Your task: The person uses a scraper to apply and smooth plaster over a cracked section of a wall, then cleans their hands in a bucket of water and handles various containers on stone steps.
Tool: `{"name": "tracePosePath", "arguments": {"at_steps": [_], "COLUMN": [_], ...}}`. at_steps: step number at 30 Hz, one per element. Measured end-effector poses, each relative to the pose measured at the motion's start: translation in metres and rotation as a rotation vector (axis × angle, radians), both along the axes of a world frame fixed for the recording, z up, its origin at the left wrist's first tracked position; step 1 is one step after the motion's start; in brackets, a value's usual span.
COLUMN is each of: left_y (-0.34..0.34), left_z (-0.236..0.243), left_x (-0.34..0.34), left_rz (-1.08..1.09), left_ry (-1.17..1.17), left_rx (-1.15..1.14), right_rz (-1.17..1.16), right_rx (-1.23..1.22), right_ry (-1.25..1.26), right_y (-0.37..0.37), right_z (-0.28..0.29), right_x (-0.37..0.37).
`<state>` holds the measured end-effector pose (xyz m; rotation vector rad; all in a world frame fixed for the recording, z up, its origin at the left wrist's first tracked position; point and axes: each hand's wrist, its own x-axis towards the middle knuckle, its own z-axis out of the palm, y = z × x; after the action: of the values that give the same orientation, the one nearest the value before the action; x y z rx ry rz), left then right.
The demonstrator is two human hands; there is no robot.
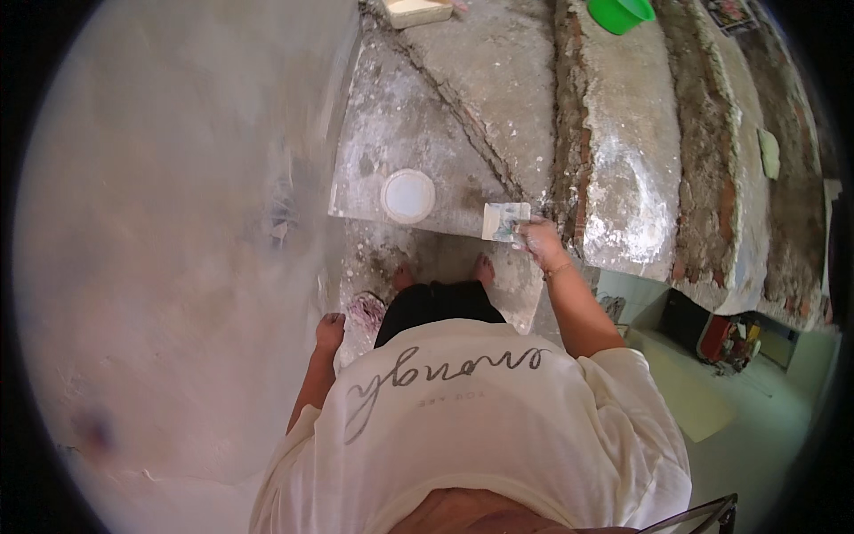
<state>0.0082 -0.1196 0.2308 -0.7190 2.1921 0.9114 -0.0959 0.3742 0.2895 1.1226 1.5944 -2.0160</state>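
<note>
- White cloth of our shirt, marked with dark script, is filling the near middle; beyond it our bare feet are showing.
- With our right hand we are gripping a flat tool by its right end, fingers closed on it and the pale left end sticking out.
- We are seeing that tool right of the middle, against the near edge of a rough step; we are not able to tell whether it is touching.
- We are judging it light and thin, probably stiff where our fingers are sitting. Whether its pale end is bristle or blade we are not making out; bristle would be bending, a blade only slightly. Bluish smears may be making it slippery.
- For a sure hold, we are favouring that right end, keeping our fingers off the pale working edge.
- Our left hand is hanging near the wall, fingers seemingly curled; we are not able to tell whether it is holding anything.
- Left of the tool, well apart, a round white tub is standing on the step; a green basin is sitting far right.
</note>
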Motion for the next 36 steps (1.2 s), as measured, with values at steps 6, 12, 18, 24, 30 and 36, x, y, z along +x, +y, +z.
{"name": "tracePosePath", "arguments": {"at_steps": [6,12,18,24,30,36], "left_y": [0.033,0.048,0.014,0.022,0.05,0.067], "left_z": [-0.029,-0.01,-0.046,-0.055,-0.038,-0.09], "left_x": [0.025,0.027,0.048,0.041,0.036,-0.014], "left_rz": [-0.003,0.042,0.054,-0.039,-0.066,-0.259], "left_ry": [0.094,0.026,-0.005,0.155,0.051,0.178], "left_rx": [0.011,0.018,-0.032,0.003,-0.023,-0.074], "right_rz": [0.225,0.114,0.297,0.406,0.083,0.412], "right_rx": [0.042,-0.18,0.114,0.302,-0.179,0.431], "right_ry": [-0.136,-0.076,-0.007,0.036,-0.257,-0.062], "right_y": [-0.025,-0.051,-0.073,-0.079,-0.136,-0.16], "right_z": [-0.063,-0.073,-0.016,-0.089,-0.183,-0.274], "right_x": [-0.009,-0.023,-0.059,-0.066,-0.072,-0.087]}}
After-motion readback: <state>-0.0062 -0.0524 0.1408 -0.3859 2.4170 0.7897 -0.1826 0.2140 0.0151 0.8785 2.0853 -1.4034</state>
